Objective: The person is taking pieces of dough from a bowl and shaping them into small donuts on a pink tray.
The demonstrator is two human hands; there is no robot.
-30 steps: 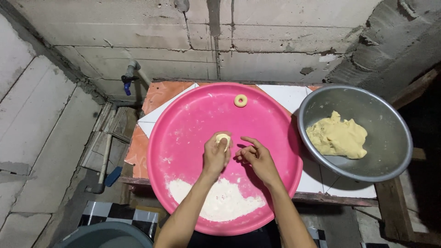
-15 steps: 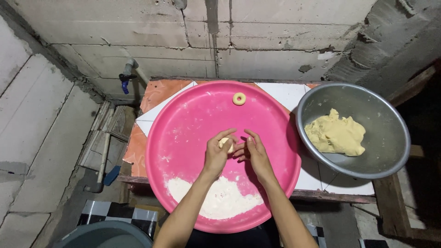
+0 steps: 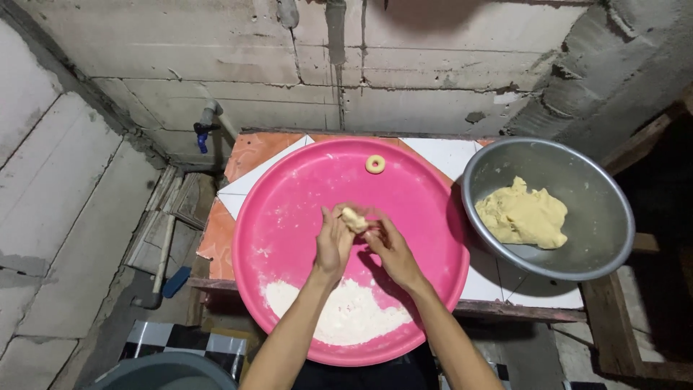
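Above the pink tray (image 3: 289, 217), the left hand (image 3: 333, 245) and right hand (image 3: 393, 249) pinch a small dough piece (image 3: 354, 219) between their fingertips, apparently mid-shaping; closing it into a ring like the finished dough ring (image 3: 375, 164) seemingly calls for gentle pressure.

We note bare grey block walls (image 3: 433, 72), a blue-handled tap (image 3: 204, 126) at left, an orange-and-white tiled table (image 3: 253, 162), and checkered floor tiles (image 3: 180, 339) below.
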